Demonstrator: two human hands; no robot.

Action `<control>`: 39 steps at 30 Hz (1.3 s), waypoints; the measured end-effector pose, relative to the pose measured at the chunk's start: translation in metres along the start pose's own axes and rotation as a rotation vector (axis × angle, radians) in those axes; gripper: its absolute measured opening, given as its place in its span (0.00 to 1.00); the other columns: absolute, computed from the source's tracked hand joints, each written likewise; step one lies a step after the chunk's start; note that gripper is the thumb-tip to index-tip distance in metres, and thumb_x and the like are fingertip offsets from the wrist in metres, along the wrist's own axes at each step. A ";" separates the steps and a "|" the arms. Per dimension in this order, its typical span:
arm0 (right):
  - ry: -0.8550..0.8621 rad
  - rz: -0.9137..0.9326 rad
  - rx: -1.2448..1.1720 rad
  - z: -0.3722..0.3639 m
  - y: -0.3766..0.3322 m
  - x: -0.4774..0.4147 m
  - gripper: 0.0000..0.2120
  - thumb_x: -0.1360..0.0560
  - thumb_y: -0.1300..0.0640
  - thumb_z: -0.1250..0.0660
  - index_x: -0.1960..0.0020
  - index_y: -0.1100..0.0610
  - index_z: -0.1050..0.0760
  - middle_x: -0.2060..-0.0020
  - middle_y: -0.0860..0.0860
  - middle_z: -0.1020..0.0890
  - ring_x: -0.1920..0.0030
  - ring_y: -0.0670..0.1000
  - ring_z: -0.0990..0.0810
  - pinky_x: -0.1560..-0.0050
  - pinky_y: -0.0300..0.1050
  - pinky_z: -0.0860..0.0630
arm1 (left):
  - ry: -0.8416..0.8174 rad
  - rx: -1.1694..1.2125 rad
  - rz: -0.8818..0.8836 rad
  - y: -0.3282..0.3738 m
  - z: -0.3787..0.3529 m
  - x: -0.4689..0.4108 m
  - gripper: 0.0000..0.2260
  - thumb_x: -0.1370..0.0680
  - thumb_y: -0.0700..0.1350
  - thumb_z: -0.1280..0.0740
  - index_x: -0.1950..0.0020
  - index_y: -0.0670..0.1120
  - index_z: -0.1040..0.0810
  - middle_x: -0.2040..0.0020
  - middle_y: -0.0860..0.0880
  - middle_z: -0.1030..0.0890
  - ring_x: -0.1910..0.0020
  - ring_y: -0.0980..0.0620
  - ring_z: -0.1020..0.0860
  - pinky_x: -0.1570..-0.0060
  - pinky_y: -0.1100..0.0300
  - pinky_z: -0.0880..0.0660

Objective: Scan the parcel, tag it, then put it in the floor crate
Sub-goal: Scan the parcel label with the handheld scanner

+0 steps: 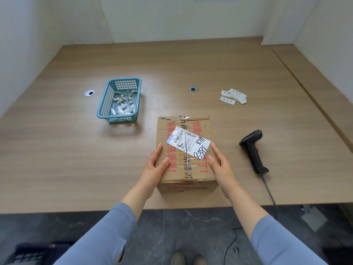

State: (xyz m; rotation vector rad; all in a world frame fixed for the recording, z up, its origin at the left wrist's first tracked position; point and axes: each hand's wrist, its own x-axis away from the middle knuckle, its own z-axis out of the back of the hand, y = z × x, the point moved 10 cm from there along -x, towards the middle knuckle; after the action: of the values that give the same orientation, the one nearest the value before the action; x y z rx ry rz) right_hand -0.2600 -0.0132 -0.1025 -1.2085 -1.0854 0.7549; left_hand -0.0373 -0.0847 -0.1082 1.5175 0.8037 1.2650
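A brown cardboard parcel (pixel 186 170) with red print and a white shipping label (pixel 188 143) stands on the wooden table near its front edge. My left hand (pixel 155 165) presses its left side and my right hand (pixel 219 163) presses its right side, so both grip the box. A black handheld scanner (pixel 253 150) lies on the table just right of the parcel, its cable running off the front edge. A small pile of white tags (pixel 234 96) lies further back on the right. A dark crate (pixel 28 253) shows on the floor at the lower left.
A blue plastic basket (pixel 107 104) holding paper scraps sits left of the parcel. Two round cable holes (pixel 193 88) are set in the table (pixel 76 150). White walls enclose the back and sides. My feet stand on dark floor tiles below.
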 end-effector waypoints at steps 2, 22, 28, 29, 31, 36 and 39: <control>0.006 0.004 -0.004 0.001 0.001 -0.001 0.23 0.21 0.57 0.37 0.31 0.37 0.36 0.28 0.45 0.32 0.28 0.46 0.34 0.26 0.53 0.37 | -0.003 0.004 0.001 0.000 -0.001 0.000 0.27 0.23 0.45 0.32 0.28 0.60 0.35 0.32 0.55 0.29 0.42 0.63 0.25 0.52 0.71 0.24; -0.018 0.029 0.076 -0.001 0.002 -0.005 0.25 0.20 0.57 0.39 0.24 0.47 0.40 0.24 0.46 0.39 0.23 0.45 0.44 0.23 0.50 0.45 | 0.050 -0.061 0.005 0.005 -0.002 0.003 0.23 0.24 0.45 0.32 0.36 0.68 0.31 0.30 0.53 0.29 0.35 0.53 0.27 0.35 0.55 0.29; -0.051 0.015 0.179 -0.003 0.002 -0.005 0.26 0.19 0.53 0.40 0.23 0.46 0.44 0.22 0.47 0.45 0.23 0.43 0.48 0.30 0.33 0.49 | 0.093 -0.052 0.019 -0.001 0.001 -0.001 0.23 0.23 0.42 0.33 0.38 0.69 0.29 0.30 0.51 0.29 0.34 0.50 0.26 0.34 0.50 0.30; -0.053 0.010 0.192 -0.002 0.002 -0.005 0.26 0.19 0.52 0.41 0.23 0.46 0.44 0.22 0.47 0.45 0.23 0.43 0.48 0.32 0.31 0.50 | 0.097 -0.044 0.021 -0.002 0.001 -0.001 0.23 0.23 0.42 0.33 0.35 0.67 0.30 0.30 0.51 0.29 0.35 0.49 0.26 0.35 0.50 0.30; -0.057 0.007 0.202 -0.002 0.002 -0.005 0.26 0.19 0.52 0.41 0.23 0.46 0.44 0.22 0.48 0.45 0.23 0.42 0.49 0.33 0.30 0.51 | 0.100 -0.022 0.026 -0.003 0.000 -0.002 0.24 0.22 0.41 0.34 0.31 0.63 0.31 0.31 0.51 0.28 0.36 0.48 0.25 0.36 0.51 0.30; -0.066 0.001 0.196 -0.002 0.003 -0.004 0.26 0.19 0.52 0.41 0.23 0.44 0.45 0.22 0.47 0.47 0.30 0.34 0.50 0.33 0.30 0.50 | 0.121 -0.012 0.025 -0.001 -0.001 0.000 0.25 0.22 0.40 0.36 0.30 0.61 0.33 0.33 0.52 0.27 0.40 0.49 0.25 0.42 0.54 0.25; -0.042 0.003 0.221 -0.001 0.003 -0.003 0.26 0.19 0.51 0.42 0.23 0.43 0.45 0.22 0.47 0.47 0.26 0.38 0.48 0.33 0.31 0.49 | 0.115 -0.017 0.027 -0.003 -0.001 -0.002 0.24 0.22 0.40 0.36 0.33 0.65 0.31 0.31 0.51 0.28 0.38 0.47 0.25 0.36 0.49 0.30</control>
State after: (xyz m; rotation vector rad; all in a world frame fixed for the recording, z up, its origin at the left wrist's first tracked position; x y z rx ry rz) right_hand -0.2598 -0.0157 -0.1061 -1.0104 -1.0057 0.8817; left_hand -0.0383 -0.0851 -0.1114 1.4566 0.8475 1.3857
